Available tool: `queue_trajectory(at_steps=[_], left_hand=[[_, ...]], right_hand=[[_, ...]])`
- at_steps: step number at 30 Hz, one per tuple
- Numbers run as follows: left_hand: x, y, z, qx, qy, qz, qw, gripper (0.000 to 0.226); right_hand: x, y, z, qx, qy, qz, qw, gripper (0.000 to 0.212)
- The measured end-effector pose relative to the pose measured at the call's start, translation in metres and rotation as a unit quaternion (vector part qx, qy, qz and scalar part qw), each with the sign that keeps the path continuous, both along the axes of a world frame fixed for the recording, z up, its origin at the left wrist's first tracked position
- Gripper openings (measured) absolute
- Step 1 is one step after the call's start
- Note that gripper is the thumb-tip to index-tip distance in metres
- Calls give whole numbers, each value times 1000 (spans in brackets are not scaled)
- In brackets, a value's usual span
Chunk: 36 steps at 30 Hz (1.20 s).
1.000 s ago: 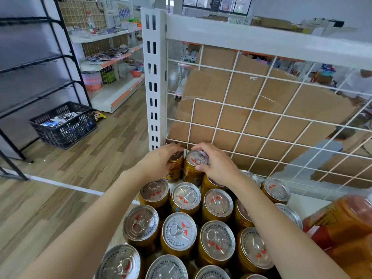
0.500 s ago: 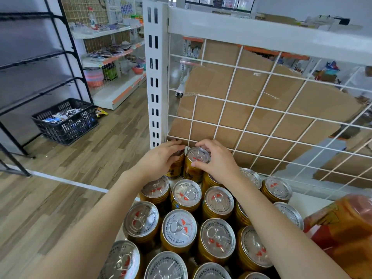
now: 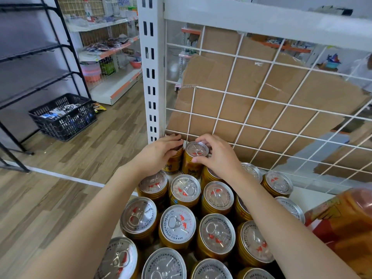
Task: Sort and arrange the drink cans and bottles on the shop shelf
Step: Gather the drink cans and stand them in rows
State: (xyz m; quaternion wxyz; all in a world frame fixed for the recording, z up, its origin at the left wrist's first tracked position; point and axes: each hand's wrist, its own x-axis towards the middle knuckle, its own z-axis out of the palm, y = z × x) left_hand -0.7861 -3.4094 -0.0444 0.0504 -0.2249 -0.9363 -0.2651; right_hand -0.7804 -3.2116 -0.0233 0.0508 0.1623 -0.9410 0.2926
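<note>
While both bare forearms reach forward across the white shelf board (image 3: 314, 198) from about seven and five o'clock, the left hand (image 3: 161, 156) lies palm down on a gold ribbed metal drink can (image 3: 173, 167) at twelve o'clock, in the back corner beside the white slotted steel upright (image 3: 150, 77). Its fingers curl over the lid and hide it. At that can's three o'clock stands a second gold can with a silver pull-tab lid (image 3: 196, 153), upright and just beside it; whether the two touch cannot be told. The right hand (image 3: 219, 158) pinches this lid's rim, thumb on the near edge and fingers hooked over the far edge. At six o'clock from both hands, a packed block of upright gold cans (image 3: 177, 224) fills the shelf. Behind, at twelve o'clock, runs a white wire grid panel (image 3: 251, 121) backed by brown cardboard (image 3: 251, 87). An orange plastic bottle (image 3: 346, 222) lies at four o'clock.
</note>
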Motion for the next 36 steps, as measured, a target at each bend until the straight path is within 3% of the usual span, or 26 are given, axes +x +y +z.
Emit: queue_trajectory(at_steps=[17,22,25,29,36], left_hand=[[-2,0,-4,0,30,2,1000,41],[1,2,1,-28,23,0,999,42],[5,6,14,-56,24,-4,998,43],[13,27,37,-26,45,-30,998,38],[10,82,33,-92,-53,-133,985,52]], right_hand=[[-1,-2,-3,1,14,-36,999,51],[1,3,4,11,-10,-7,1000,53],[3,17,23,23,-28,0,999,45],[15,55,44,28,-56,-9,998,36],[38,85,39,132,-129,-2,983,53]])
